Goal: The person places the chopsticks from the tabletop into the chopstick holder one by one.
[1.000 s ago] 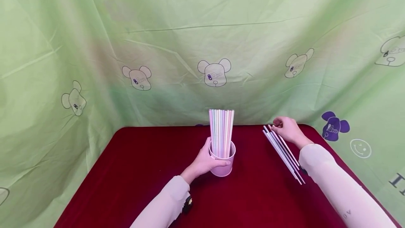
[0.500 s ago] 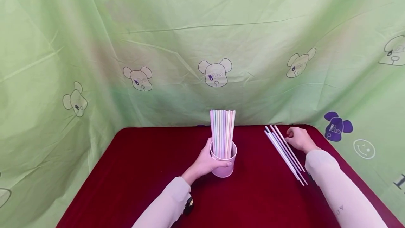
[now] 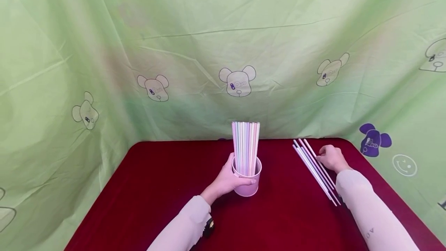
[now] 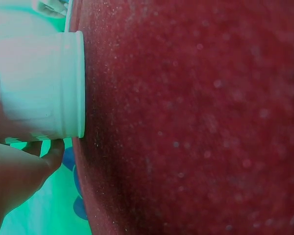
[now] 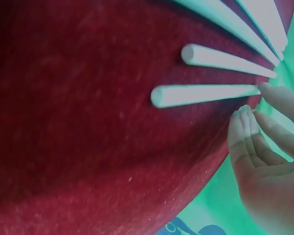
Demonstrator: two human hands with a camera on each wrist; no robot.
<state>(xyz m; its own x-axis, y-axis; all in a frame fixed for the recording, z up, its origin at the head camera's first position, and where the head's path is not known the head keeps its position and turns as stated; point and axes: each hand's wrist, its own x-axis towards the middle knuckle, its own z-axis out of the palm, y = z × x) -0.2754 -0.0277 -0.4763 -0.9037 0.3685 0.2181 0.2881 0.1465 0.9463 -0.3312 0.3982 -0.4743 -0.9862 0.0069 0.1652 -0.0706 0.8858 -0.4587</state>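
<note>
My left hand [image 3: 228,177] grips a pale pink cup [image 3: 248,187] around its side, thumb across the front. The cup stands upright, holding a bundle of pastel drinking straws [image 3: 245,146]. In the left wrist view, the cup [image 4: 39,88] appears sideways with fingers [image 4: 51,156] at its wall. To the right, several loose pale straws [image 3: 311,169] lie slantwise. My right hand [image 3: 332,159] is at the rightmost straw. In the right wrist view one fingertip meets this straw [image 5: 206,94], while the other fingers [image 5: 240,127] stay apart from it.
A dark red cloth covers the table [image 3: 167,189], whose far edge meets a green curtain [image 3: 195,104] printed with bear heads. The curtain also hangs along both sides. A black device [image 3: 208,227] sits at the left wrist.
My right hand has shifted toward me along the loose straws, first away from the rightmost one and then back to it. The left hand keeps its grip on the cup.
</note>
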